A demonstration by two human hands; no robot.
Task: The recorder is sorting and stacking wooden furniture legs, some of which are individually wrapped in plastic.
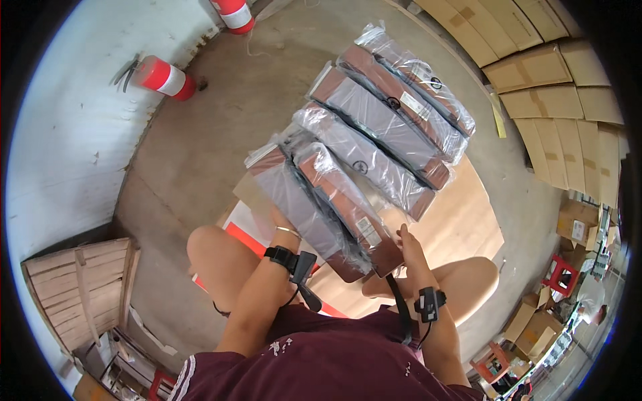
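Note:
I hold a stack of several long flat packages [364, 157], brown and grey and wrapped in clear plastic, fanned out above my lap. My left hand [284, 224] grips the underside of the nearest packages at their left edge. My right hand [404, 244] holds the near right corner of the stack. Both wrists wear black bands with small devices. My bare knees show below the packages.
A round wooden board [468, 220] lies under the packages. Two red and white cylinders [164, 77] lie by the white wall. Flat cardboard sheets [555, 100] are stacked at right, a wooden crate [80, 287] at left, red stools [560, 274] and boxes at lower right.

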